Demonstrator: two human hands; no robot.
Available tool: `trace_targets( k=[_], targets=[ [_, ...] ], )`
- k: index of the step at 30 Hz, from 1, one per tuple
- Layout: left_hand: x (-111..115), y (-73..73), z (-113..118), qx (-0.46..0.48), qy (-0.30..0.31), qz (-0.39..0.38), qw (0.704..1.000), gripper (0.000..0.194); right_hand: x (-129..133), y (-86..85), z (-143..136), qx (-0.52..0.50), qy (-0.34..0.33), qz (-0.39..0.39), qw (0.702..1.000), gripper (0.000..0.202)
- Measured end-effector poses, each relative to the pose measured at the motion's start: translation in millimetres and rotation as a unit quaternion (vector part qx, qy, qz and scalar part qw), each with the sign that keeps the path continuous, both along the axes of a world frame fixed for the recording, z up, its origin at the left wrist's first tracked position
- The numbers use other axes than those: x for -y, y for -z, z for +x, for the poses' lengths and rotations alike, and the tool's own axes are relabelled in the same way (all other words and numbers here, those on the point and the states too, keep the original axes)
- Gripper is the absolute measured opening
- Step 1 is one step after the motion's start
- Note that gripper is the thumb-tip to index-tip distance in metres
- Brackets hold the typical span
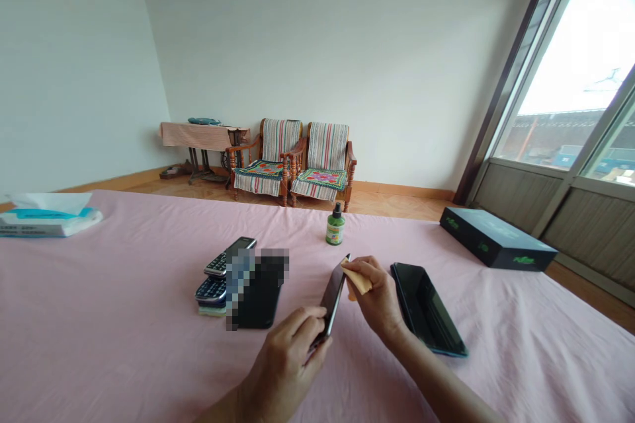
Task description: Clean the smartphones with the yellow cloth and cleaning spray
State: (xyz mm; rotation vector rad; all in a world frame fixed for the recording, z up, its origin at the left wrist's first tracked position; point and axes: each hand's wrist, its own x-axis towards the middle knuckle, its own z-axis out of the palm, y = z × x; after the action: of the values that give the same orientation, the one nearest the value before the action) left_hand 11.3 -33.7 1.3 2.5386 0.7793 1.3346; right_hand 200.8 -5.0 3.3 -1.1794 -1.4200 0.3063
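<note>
A thin dark phone (334, 299) is held tilted on edge above the pink cloth, its lower end gripped by my left hand (290, 360). My right hand (377, 294) pinches a small yellow cloth (358, 279), which touches the phone's upper end. Right of that hand, a black tablet (427, 310) lies flat. On the left are two keypad phones, an upper one (231, 256) and a lower one (211, 292), beside a flat black device (260, 294) partly hidden by a blurred patch. A green spray bottle (335, 227) stands upright beyond my hands.
The pink cloth (124, 317) covers the whole surface. A tissue pack (49, 217) lies at the far left, and a black box (496, 239) sits at the back right. Two wooden chairs (322, 152) and a covered table (198, 137) stand by the wall.
</note>
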Motion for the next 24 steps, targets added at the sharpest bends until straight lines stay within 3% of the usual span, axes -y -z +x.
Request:
trace_targets(
  k=[3,6,9,13,20,24],
  targets=[
    [0,1.1,1,0.043,-0.015,0.000,0.999,0.015,2,-7.2,-12,0.002,-0.035,0.003,0.999,0.020],
    [2,0.4,1,0.058,-0.015,-0.003,0.998,0.021,8,-11.9,-21,0.042,-0.036,0.028,0.998,0.023],
    [3,-0.9,-1,0.040,-0.005,0.002,0.999,0.030,16,-10.0,-25,0.080,-0.040,0.057,0.994,0.024],
    [4,-3.3,-4,-0.002,0.005,0.031,1.000,0.027,21,-7.2,-25,0.120,-0.049,0.078,0.988,0.024],
    [1,-6.0,-7,-0.051,0.013,0.066,0.996,0.030,-11,-13.6,-9,0.142,-0.006,0.071,0.987,0.018],
    [0,-5.5,-6,-0.048,0.003,0.080,0.996,0.030,5,-10.2,-16,0.146,-0.033,0.064,0.987,0.022]
  ],
)
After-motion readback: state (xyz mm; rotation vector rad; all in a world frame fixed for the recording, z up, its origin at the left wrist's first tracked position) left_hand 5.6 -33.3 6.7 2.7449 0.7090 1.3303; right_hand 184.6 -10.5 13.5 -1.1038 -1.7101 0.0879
